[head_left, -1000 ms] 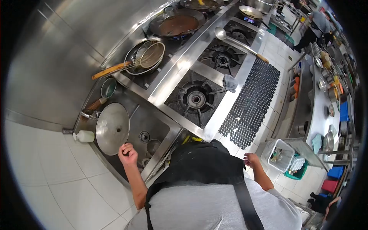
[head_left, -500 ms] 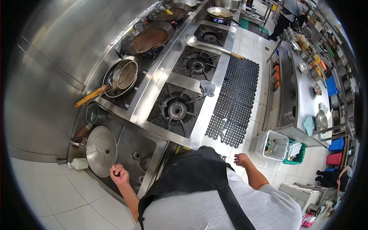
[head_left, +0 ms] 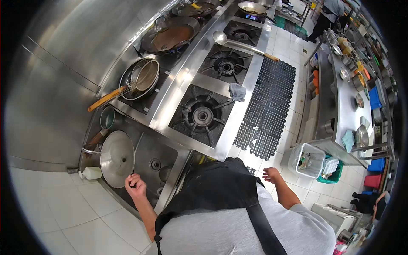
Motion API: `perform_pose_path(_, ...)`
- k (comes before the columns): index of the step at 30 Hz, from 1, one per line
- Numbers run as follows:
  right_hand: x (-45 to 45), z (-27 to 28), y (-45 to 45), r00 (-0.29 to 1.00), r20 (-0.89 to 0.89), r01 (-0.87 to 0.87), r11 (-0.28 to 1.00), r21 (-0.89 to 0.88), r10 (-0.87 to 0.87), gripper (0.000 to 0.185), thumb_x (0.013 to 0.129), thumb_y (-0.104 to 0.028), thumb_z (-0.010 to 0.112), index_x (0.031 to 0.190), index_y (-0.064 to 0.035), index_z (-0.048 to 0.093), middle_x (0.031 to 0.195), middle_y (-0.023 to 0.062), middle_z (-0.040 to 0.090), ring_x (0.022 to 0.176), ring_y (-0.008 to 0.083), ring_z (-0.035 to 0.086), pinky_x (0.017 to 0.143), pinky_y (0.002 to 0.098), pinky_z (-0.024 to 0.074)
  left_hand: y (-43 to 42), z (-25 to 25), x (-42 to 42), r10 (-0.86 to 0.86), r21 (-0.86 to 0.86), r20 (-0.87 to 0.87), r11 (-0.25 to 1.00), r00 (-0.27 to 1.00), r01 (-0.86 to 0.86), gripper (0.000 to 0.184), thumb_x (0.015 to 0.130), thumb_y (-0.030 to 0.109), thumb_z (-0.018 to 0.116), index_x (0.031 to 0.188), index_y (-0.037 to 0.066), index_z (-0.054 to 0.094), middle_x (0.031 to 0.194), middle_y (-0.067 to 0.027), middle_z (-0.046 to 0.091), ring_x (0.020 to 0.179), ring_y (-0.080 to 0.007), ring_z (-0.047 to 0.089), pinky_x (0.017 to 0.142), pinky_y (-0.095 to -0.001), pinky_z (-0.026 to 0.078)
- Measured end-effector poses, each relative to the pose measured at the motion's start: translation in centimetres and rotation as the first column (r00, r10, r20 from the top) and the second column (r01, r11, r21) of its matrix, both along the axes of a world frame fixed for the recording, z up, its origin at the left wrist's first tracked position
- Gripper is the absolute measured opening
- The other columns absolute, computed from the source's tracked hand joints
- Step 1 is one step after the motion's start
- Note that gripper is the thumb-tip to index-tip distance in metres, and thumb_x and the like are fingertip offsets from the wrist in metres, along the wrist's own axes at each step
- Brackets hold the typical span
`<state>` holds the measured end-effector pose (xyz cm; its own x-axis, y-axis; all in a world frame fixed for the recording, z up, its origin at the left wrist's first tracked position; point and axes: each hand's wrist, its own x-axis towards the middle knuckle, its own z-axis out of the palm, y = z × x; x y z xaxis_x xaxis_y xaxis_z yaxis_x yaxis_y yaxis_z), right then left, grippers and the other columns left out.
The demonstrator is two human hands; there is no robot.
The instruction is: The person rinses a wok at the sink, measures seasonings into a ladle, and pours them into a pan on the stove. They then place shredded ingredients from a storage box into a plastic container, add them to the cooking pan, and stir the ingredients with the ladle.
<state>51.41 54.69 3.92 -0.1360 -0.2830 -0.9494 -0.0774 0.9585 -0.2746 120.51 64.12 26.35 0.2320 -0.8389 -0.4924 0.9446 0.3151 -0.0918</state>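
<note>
Over the sink [head_left: 146, 174] at the lower left, a wide metal wok [head_left: 117, 155] is tilted beneath the tap [head_left: 90, 151]. My left hand [head_left: 136, 186] is at the wok's near edge, its fingers curled round a dark piece that looks like the wok's handle. A small dark spot shows inside the wok. My right hand [head_left: 271, 174] hangs free by my side over the floor, loosely bent, with nothing visible in it. My black apron [head_left: 212, 187] lies between the two hands.
Gas burners [head_left: 202, 115] run ahead, with a grey cloth [head_left: 237, 92] and a long ladle [head_left: 244, 46] across them. A strainer [head_left: 145, 74] rests on a pot. Right are a rubber mat [head_left: 267, 106], bins [head_left: 307, 160] and a counter [head_left: 335, 106]. A person [head_left: 327, 19] stands far off.
The view has shifted, so the stove sits further right and lower. The dark spot has appeared inside the wok. My left hand stays at the wok's edge; my right hand still hangs free.
</note>
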Motion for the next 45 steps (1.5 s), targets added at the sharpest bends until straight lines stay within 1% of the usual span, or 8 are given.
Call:
perform_pose_path(10,-0.3,-0.3,-0.9,1.0,0.023,0.007,1.0,-0.005,-0.007,0.034,0.098,-0.029,0.063,0.123,-0.0061,0.06,0.12,0.0159,0.063,0.097,0.0308,0.065,0.081,0.0449,0.0526,0.5,0.2,0.2,-0.017,-0.036,0.032,0.999,0.999,0.018,0.012,0.094,0.014,0.059,0.094,0.006,0.049,0.072,0.0057,0.057,0.052,-0.0041,0.051,0.042,-0.0226,0.026)
perform_pose_path(12,-0.3,-0.3,-0.9,0.998,0.04,0.046,0.998,-0.041,-0.045,0.032,0.096,-0.031,0.065,0.118,-0.0077,0.064,0.1,0.0094,0.063,0.082,0.0257,0.062,0.078,0.0463,0.0522,0.7,-0.3,0.6,-0.031,-0.052,0.061,0.998,0.998,0.035,0.011,0.093,0.012,0.058,0.09,0.007,0.049,0.072,0.0062,0.056,0.052,-0.004,0.05,0.043,-0.0227,0.026)
perform_pose_path(13,-0.3,0.2,-1.0,1.0,0.025,-0.014,0.999,-0.046,0.015,0.036,0.096,-0.032,0.064,0.121,-0.0073,0.062,0.109,0.0129,0.065,0.091,0.0292,0.067,0.078,0.0441,0.0537,0.7,-0.1,0.4,-0.032,-0.041,0.076,0.999,0.997,0.035,0.011,0.092,0.012,0.058,0.088,0.008,0.049,0.071,0.0065,0.056,0.051,-0.004,0.049,0.043,-0.0226,0.026)
perform_pose_path(16,0.7,4.6,-0.9,0.986,0.061,-0.143,0.97,-0.196,0.158,0.025,0.093,-0.028,0.063,0.107,-0.0077,0.061,0.097,0.0095,0.063,0.081,0.0257,0.064,0.074,0.0421,0.0511,0.2,0.8,-0.3,-0.016,-0.034,0.007,0.999,1.0,0.016,0.011,0.092,0.01,0.058,0.084,0.011,0.049,0.069,0.0076,0.055,0.051,-0.0043,0.047,0.043,-0.0225,0.026)
perform_pose_path(17,-1.5,-3.1,-0.4,0.995,0.101,0.027,0.999,-0.038,-0.023,0.023,0.092,-0.026,0.063,0.107,-0.0086,0.061,0.091,0.0061,0.059,0.07,0.0209,0.056,0.068,0.0399,0.0484,0.3,0.4,-0.2,-0.01,-0.046,0.025,0.999,1.0,0.012,0.012,0.092,0.01,0.059,0.085,0.01,0.048,0.069,0.0074,0.055,0.051,-0.004,0.047,0.043,-0.0223,0.026)
perform_pose_path(18,1.2,2.7,-0.8,0.994,-0.014,0.106,0.992,-0.075,-0.107,0.021,0.091,-0.026,0.063,0.104,-0.0092,0.062,0.084,0.0033,0.055,0.064,0.0174,0.047,0.061,0.0373,0.0443,0.4,0.1,-0.1,-0.009,-0.057,0.04,0.998,0.999,0.012,0.014,0.092,0.01,0.06,0.085,0.01,0.048,0.069,0.0073,0.055,0.052,-0.0036,0.048,0.043,-0.0221,0.026)
perform_pose_path(20,-3.8,-6.7,0.1,0.985,0.094,-0.13,0.976,-0.173,0.147,0.018,0.093,-0.026,0.063,0.095,-0.0086,0.066,0.078,0.0023,0.062,0.069,0.0176,0.058,0.057,0.0374,0.0447,0.2,0.4,-0.3,-0.002,-0.041,-0.008,0.999,1.0,0.002,0.012,0.092,0.011,0.058,0.083,0.012,0.051,0.068,0.008,0.056,0.05,-0.0042,0.047,0.042,-0.0222,0.027)
perform_pose_path(45,1.0,-0.3,-4.3,0.982,-0.007,-0.19,0.981,-0.047,0.19,0.021,0.096,-0.028,0.062,0.094,-0.007,0.066,0.08,0.0035,0.066,0.069,0.0175,0.064,0.056,0.0344,0.0482,0.7,-2.1,-0.5,-0.007,0.006,-0.021,1.0,1.0,0.007,0.008,0.09,0.01,0.059,0.089,0.006,0.052,0.068,0.006,0.056,0.047,-0.0043,0.047,0.038,-0.0211,0.024)
